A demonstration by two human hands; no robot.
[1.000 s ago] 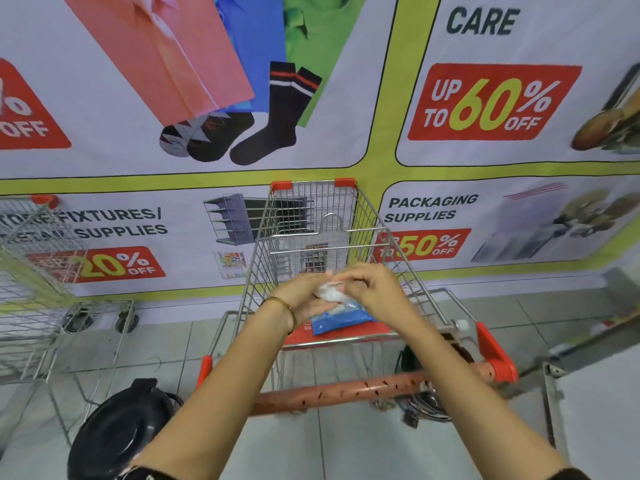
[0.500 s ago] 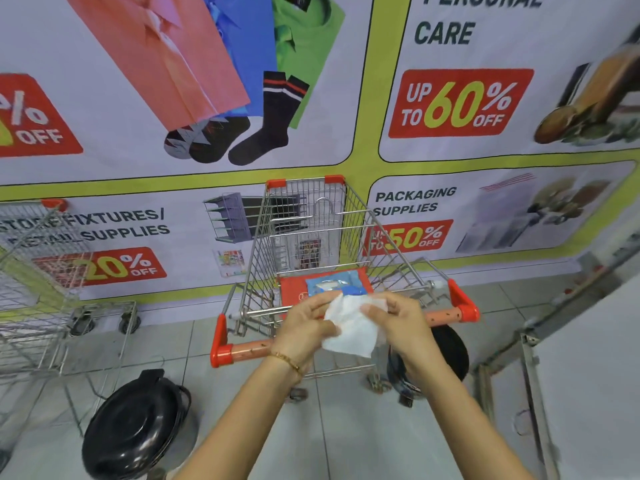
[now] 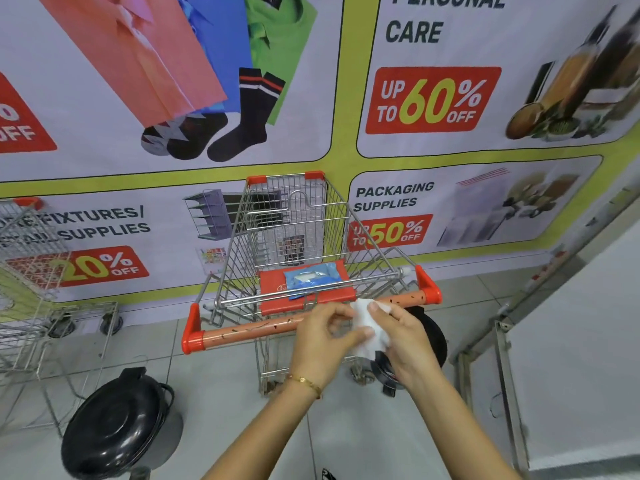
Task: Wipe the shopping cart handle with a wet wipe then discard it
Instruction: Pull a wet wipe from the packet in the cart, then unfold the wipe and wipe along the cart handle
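Observation:
A wire shopping cart (image 3: pixel 294 230) stands in front of me with an orange handle (image 3: pixel 249 332) marked by dark spots and capped in red at both ends. A blue wet-wipe pack (image 3: pixel 313 277) lies on the cart's red seat flap (image 3: pixel 277 296). Both hands hold a white wet wipe (image 3: pixel 367 327) just in front of the handle's right half. My left hand (image 3: pixel 322 341) pinches its left side and my right hand (image 3: pixel 401 336) grips its right side, with the wipe partly folded between the fingers.
A black lidded bin (image 3: pixel 121 424) stands on the tiled floor at lower left. Another black bin (image 3: pixel 429 337) sits behind my right hand. A second wire cart (image 3: pixel 31 271) is at the left. A metal-framed white panel (image 3: pixel 571 358) is at the right, a printed banner wall behind.
The wipe came out of the pack, which now lies alone on the seat flap. Both hands drew back toward me and shifted right, gathering the spread wipe smaller in front of the handle.

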